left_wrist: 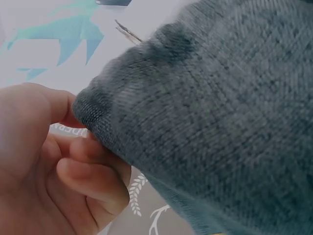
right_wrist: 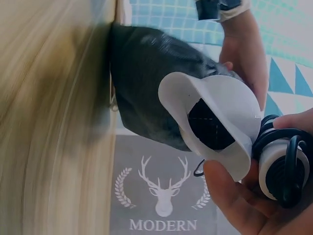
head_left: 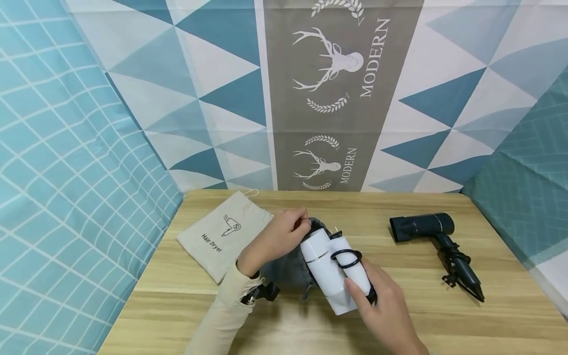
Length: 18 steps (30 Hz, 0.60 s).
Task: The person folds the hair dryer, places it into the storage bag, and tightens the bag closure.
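Note:
My left hand [head_left: 281, 236] pinches the rim of a dark grey cloth drawstring bag [head_left: 288, 271]; the left wrist view shows the thumb and fingers on the bag's edge [left_wrist: 107, 107]. A white hair dryer [head_left: 319, 261], its handle folded beside the barrel, is in my right hand [head_left: 388, 305]. Fingers and thumb grip it around the handle and barrel. Its black cord [head_left: 346, 254] loops round the handle, and the plug prongs stick up near the bag's mouth. The barrel's back end overlaps the bag opening, while the white nozzle [right_wrist: 190, 98] points away from the bag.
To the left, a beige pouch [head_left: 226, 234] printed "Hair Dryer" lies flat on the wooden table [head_left: 164, 305]. At the right lies a black hair dryer [head_left: 421, 227] with its cord bundled on the handle. Patterned cloth hangs behind the table and along both sides.

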Each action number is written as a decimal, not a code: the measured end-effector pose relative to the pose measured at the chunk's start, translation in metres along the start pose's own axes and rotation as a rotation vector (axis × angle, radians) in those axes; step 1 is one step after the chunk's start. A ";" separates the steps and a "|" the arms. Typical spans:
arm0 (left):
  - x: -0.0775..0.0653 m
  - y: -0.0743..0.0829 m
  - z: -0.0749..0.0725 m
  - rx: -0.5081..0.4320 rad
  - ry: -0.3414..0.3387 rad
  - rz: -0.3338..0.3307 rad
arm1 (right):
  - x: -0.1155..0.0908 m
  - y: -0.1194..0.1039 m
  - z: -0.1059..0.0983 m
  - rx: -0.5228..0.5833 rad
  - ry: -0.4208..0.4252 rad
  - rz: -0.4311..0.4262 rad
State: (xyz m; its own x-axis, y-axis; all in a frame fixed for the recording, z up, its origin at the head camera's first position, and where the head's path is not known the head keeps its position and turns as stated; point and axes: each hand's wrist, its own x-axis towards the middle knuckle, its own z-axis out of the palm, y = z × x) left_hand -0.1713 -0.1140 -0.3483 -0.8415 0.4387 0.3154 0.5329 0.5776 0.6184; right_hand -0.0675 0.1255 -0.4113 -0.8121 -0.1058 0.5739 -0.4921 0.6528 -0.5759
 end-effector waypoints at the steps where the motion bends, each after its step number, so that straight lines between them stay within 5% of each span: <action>1: 0.000 0.000 0.000 0.000 -0.004 -0.012 | -0.001 -0.001 0.001 -0.024 0.002 -0.019; 18: -0.002 0.003 0.001 0.052 -0.047 0.005 | -0.009 0.003 0.008 -0.184 -0.124 -0.230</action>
State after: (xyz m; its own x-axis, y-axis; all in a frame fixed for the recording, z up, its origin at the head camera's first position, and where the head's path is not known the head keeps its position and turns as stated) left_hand -0.1681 -0.1121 -0.3481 -0.8342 0.4728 0.2838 0.5422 0.6097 0.5781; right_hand -0.0640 0.1224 -0.4228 -0.7240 -0.3494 0.5948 -0.6110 0.7250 -0.3178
